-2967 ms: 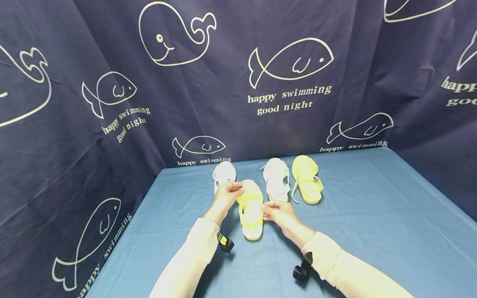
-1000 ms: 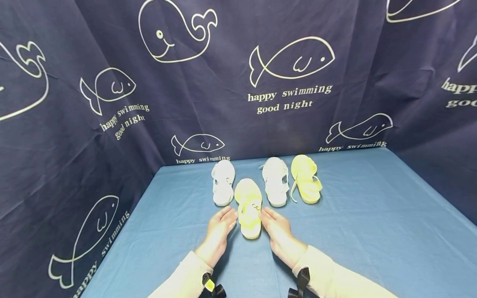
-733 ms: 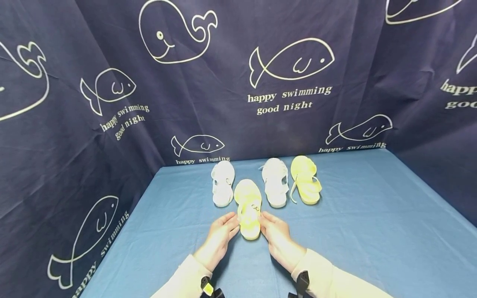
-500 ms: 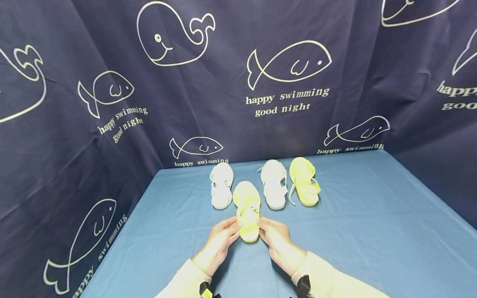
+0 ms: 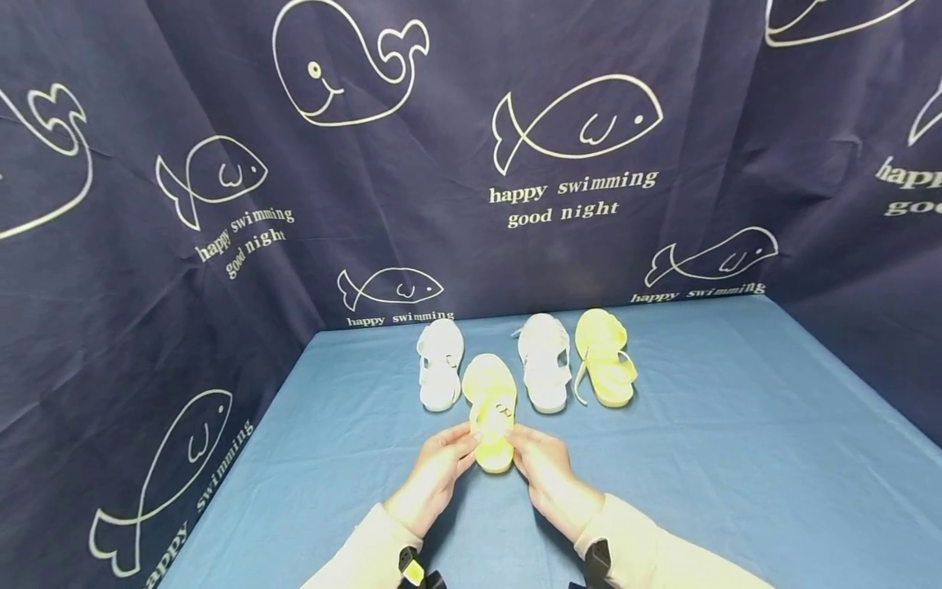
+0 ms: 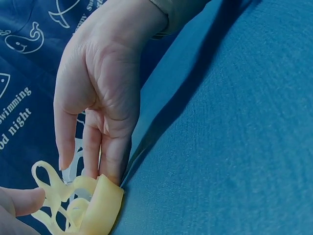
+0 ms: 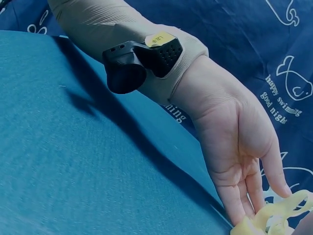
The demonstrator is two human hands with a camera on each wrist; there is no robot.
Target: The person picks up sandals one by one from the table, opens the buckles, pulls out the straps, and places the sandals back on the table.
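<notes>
A yellow sandal [image 5: 489, 393] lies in the middle of the blue-covered table, heel end towards me. My left hand [image 5: 434, 473] holds its left side near the heel, and my right hand [image 5: 548, 474] holds the right side opposite. In the left wrist view, fingers of the left hand [image 6: 105, 93] touch the sole edge, with the thumb beside the looped straps. Seen from the right wrist, the right hand [image 7: 234, 137] has its thumb at a strap and its fingers by the sole. The fingers' undersides are partly hidden.
Behind the held sandal stand a white sandal [image 5: 440, 368] on the left, another white sandal [image 5: 545, 364] and a second yellow sandal [image 5: 607, 360] on the right. Dark blue curtains [image 5: 471, 164] printed with whales and fish enclose the table [image 5: 699, 458].
Both hands moved back towards the heel of the nearer yellow sandal, opened flat beside it, then closed in on its sides. The sandal has barely shifted; the other sandals stayed put.
</notes>
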